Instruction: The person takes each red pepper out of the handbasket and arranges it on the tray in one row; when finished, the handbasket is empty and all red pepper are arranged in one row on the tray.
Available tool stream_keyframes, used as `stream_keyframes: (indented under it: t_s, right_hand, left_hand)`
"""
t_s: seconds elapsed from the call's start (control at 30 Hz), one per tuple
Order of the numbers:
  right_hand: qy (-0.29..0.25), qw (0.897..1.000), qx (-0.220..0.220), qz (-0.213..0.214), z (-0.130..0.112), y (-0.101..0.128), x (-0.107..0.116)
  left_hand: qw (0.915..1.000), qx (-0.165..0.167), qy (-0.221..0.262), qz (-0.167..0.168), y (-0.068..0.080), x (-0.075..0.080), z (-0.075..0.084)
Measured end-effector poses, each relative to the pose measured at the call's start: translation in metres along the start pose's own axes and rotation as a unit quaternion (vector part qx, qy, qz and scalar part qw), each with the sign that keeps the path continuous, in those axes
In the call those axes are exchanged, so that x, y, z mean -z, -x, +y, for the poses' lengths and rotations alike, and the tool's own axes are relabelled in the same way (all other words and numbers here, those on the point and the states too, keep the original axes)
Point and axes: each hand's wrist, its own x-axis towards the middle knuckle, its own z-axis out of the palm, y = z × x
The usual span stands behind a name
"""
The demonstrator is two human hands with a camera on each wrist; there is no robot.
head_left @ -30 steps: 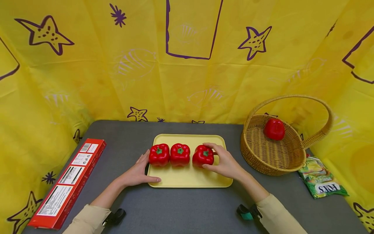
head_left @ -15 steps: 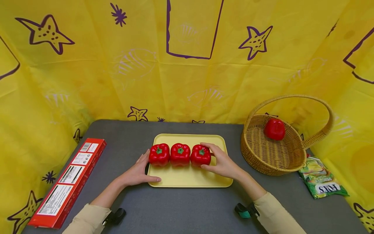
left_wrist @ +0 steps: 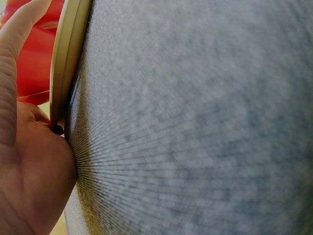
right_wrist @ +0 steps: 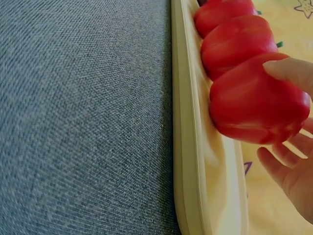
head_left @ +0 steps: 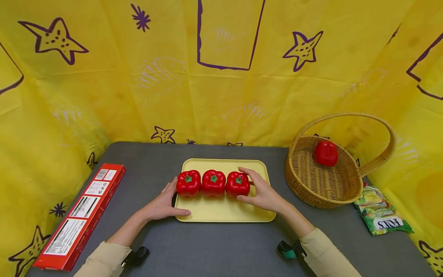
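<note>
Beige long sleeves (head_left: pixel 104 259); bare hands; black & teal wrist cams (head_left: pixel 290 250).

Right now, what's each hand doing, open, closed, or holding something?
Left hand: open, fingers straight, resting against the yellow tray's left edge.
Right hand: fingers and thumb curled round the rightmost red pepper, holding it.

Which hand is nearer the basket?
The right. The right hand cups the rightmost pepper on the tray, just left of the basket; the left hand rests at the tray's far left edge.
</note>
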Motion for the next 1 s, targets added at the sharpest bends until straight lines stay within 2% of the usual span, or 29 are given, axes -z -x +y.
stream_keyframes:
  t_s: [0.23,0.33,0.43,0.57,0.87,1.0]
  right_hand:
    - [-0.015,0.999,0.001,0.044,-0.001,0.004,0.005]
    - [-0.030,0.996,-0.002,0.079,-0.004,0.006,0.008]
    - [-0.037,0.992,-0.006,0.118,-0.017,0.009,0.016]
    - [-0.033,0.986,-0.014,0.161,-0.034,0.012,0.028]
    - [-0.025,0.968,-0.043,0.245,-0.030,0.016,0.045]
    - [-0.049,0.956,-0.071,0.280,-0.027,0.019,0.055]
  left_hand:
    - [1.0000,-0.002,0.003,0.001,0.000,0.000,0.001]
    - [1.0000,-0.003,0.004,0.000,0.000,0.000,0.001]
    - [1.0000,-0.002,0.006,-0.001,0.000,0.000,0.001]
    - [1.0000,-0.002,0.007,0.000,0.000,0.000,0.002]
    - [1.0000,-0.004,0.008,0.002,0.000,0.001,0.003]
    - [1.0000,0.003,0.009,0.002,0.001,0.000,0.004]
